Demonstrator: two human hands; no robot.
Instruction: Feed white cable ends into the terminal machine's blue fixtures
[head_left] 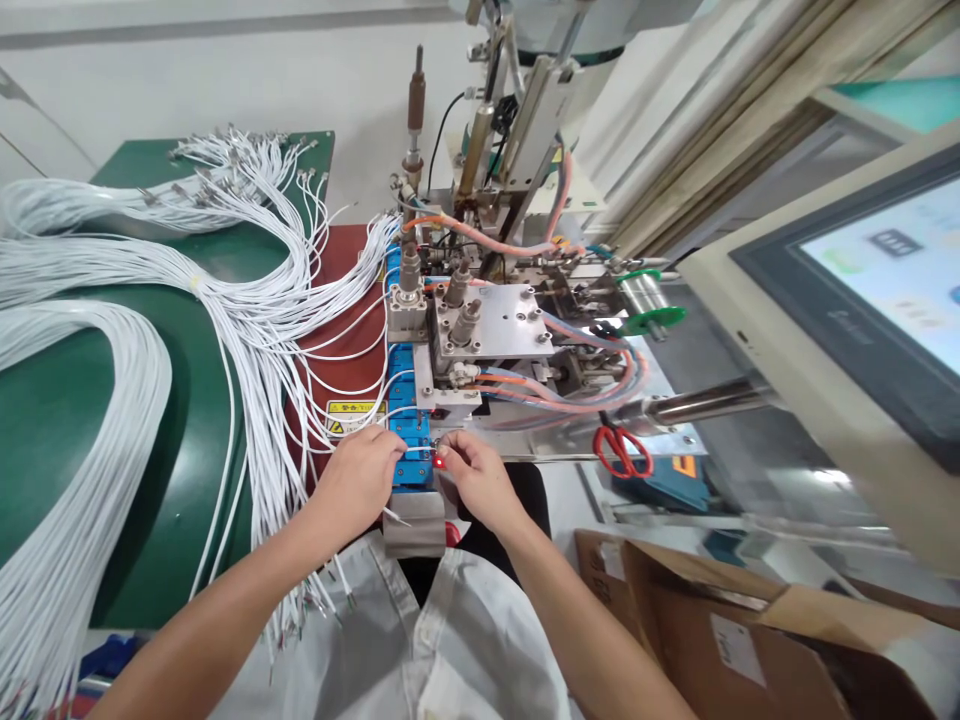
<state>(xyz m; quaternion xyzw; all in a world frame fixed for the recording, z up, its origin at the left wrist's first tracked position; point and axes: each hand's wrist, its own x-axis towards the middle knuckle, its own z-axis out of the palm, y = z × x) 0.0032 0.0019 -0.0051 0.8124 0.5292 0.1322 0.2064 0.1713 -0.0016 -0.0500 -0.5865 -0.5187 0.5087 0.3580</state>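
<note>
My left hand [365,474] pinches a thin white cable [418,449] at the left edge of the blue fixture blocks [409,472]. Across the blocks, the fingers of my right hand [474,472] are closed at the cable's other end, beside a small red light [439,462]. What lies between those fingertips is too small to make out. More white cables run from the blue blocks to a large bundle [247,350] on the left. A metal plate [414,525] sits just below the blocks.
Behind the blocks stands a machine [499,320] with hoses and a green-rimmed wire spool [646,303]. Red-handled scissors [624,450] hang at its right. A screen [885,260] fills the right side, above cardboard boxes [720,630]. The green table [202,255] carries cable bundles.
</note>
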